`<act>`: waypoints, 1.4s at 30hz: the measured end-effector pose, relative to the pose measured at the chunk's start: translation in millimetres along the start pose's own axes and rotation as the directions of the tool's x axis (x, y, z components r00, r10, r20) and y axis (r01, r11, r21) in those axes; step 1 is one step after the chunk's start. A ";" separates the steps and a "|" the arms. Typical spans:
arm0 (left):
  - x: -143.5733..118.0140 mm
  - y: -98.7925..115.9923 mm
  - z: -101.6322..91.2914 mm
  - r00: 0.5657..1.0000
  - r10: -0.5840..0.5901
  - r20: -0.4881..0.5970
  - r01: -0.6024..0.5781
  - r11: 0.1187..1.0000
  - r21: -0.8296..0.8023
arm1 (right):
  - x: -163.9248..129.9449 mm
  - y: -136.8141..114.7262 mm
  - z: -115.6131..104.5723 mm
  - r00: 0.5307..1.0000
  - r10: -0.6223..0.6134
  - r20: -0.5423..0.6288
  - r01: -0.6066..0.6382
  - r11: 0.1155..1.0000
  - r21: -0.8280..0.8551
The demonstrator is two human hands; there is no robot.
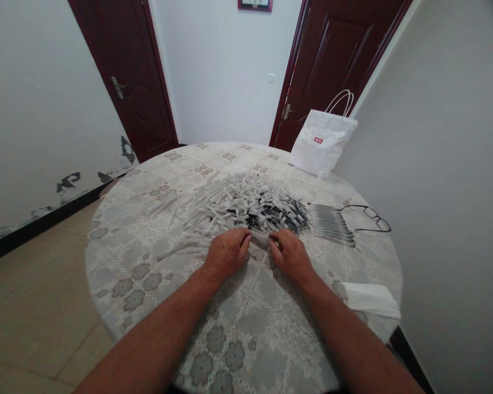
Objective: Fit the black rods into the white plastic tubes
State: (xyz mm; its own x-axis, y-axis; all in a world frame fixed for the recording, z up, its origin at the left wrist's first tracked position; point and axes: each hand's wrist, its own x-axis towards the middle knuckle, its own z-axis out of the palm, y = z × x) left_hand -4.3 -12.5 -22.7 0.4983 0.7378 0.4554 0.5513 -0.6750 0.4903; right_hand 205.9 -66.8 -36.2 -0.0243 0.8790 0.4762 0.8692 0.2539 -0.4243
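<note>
My left hand (229,249) and my right hand (290,251) meet at the near edge of a heap of pen parts (234,200). Between them lies a short pale translucent piece (260,238), probably a pen barrel or a few together. Fingers of both hands are closed on its ends. Clear and whitish tubes make up most of the heap, with dark slim parts (277,210) mixed in on its right side. Several loose long tubes (184,244) lie left of my left hand. To the right, a neat row of pens (332,224) rests side by side.
Eyeglasses (372,214) lie beyond the pen row at the right. A white paper bag (324,142) with handles stands at the table's back right. A folded white sheet (370,299) is near the right edge of the round table (246,339), covered with a patterned cloth.
</note>
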 end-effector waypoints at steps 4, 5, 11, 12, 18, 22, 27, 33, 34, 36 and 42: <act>-0.2 0.9 -0.2 1.000 -0.019 0.007 0.019 1.000 -0.007 | 2.7 -1.4 -12.7 0.991 0.035 -0.127 -0.021 0.993 0.117; -0.2 0.8 0.0 1.000 -0.021 0.004 0.021 1.000 -0.015 | 2.8 -0.9 -15.6 0.984 0.066 -0.165 -0.043 0.990 0.135; 0.8 1.1 0.4 0.999 -0.042 -0.001 0.042 0.995 -0.092 | -0.4 9.9 -23.6 0.879 0.354 -0.320 -0.215 0.892 0.397; 1.4 2.3 -0.4 0.999 -0.054 -0.002 0.054 0.992 -0.114 | -0.8 10.7 -23.4 0.860 0.395 -0.324 -0.215 0.855 0.471; 6.3 15.0 -8.8 0.969 -0.219 0.118 0.248 0.825 -0.507 | -4.2 -4.6 -14.7 0.925 0.345 -0.158 -0.153 0.721 0.676; 8.4 18.3 -10.5 0.925 -0.268 0.268 0.379 0.611 -0.695 | -6.7 -19.3 -7.1 0.980 0.192 -0.043 -0.132 0.805 0.578; 9.8 14.8 -7.0 0.892 -0.348 0.290 0.429 0.447 -0.785 | -6.0 -23.5 -8.0 0.996 0.086 0.008 -0.079 0.877 0.474; 12.3 10.9 -4.5 0.888 -0.414 0.201 0.384 0.424 -0.821 | 0.9 5.3 -24.1 0.946 0.227 -0.232 -0.145 0.935 0.324; 12.7 10.9 -4.4 0.888 -0.419 0.190 0.377 0.428 -0.821 | 2.5 14.6 -27.0 0.922 0.246 -0.300 -0.172 0.953 0.250; 13.3 11.4 -4.5 0.886 -0.423 0.189 0.379 0.427 -0.821 | 5.2 34.1 -31.4 0.905 0.232 -0.358 -0.213 0.973 0.093; 13.0 12.0 -4.1 0.872 -0.442 0.211 0.402 0.402 -0.823 | 4.3 67.6 -27.5 0.932 0.273 -0.239 -0.316 0.934 -0.166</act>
State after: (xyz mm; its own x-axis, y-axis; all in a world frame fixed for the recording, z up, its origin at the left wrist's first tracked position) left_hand 6.1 -11.0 -7.8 0.3319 0.9430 0.0238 -0.1286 0.0202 0.9915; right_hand 278.2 -57.0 -41.6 0.3327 0.7922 0.5116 0.9014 -0.1077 -0.4193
